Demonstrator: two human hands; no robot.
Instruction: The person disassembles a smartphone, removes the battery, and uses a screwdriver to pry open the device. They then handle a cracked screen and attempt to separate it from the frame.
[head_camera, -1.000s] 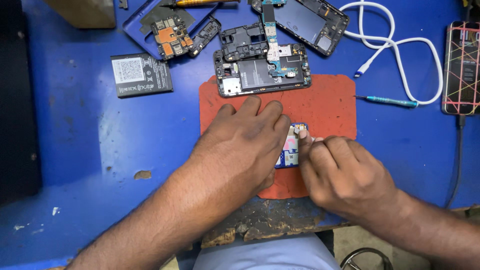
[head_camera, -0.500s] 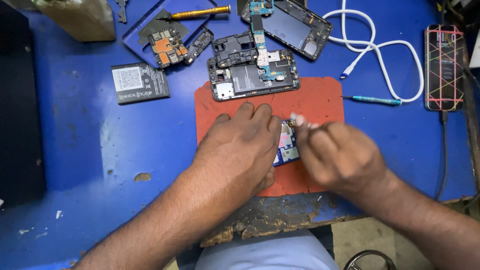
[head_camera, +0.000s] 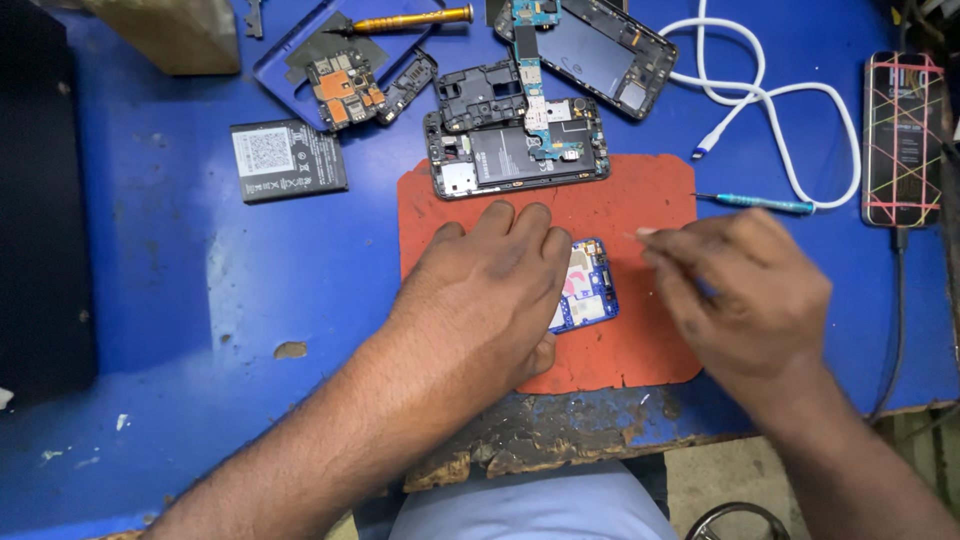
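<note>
Hands on a small blue circuit board

Hands rest on a red mat (head_camera: 620, 200) on the blue worktop (head_camera: 200, 290). The left hand (head_camera: 490, 290) lies flat, fingers together, pressing down on a small blue circuit board (head_camera: 585, 290). The board sits near the middle of the mat, and the hand hides its left part. The right hand (head_camera: 745, 290) is at 3 o'clock from the board, a little apart from it. Its fingers are pinched together around something thin and pale at the tips; it is too small to tell what.

The board looks light, thin and stiff. It seems easy to break, with tiny parts on top. I think the bare edges are the safest place to hold it, not the little parts.

At 12 o'clock from the board lies an open phone (head_camera: 515, 150) with its insides showing. Past it, at 1 o'clock, is another phone frame (head_camera: 600, 45). A black battery (head_camera: 288, 160) lies at 10 o'clock, near a blue tray (head_camera: 290, 50) of small parts and a yellow screwdriver (head_camera: 410, 20). A teal screwdriver (head_camera: 760, 203) and a white cable (head_camera: 770, 95) sit at 2 o'clock. A phone with crossed bands (head_camera: 903, 140) lies by the right edge.
</note>
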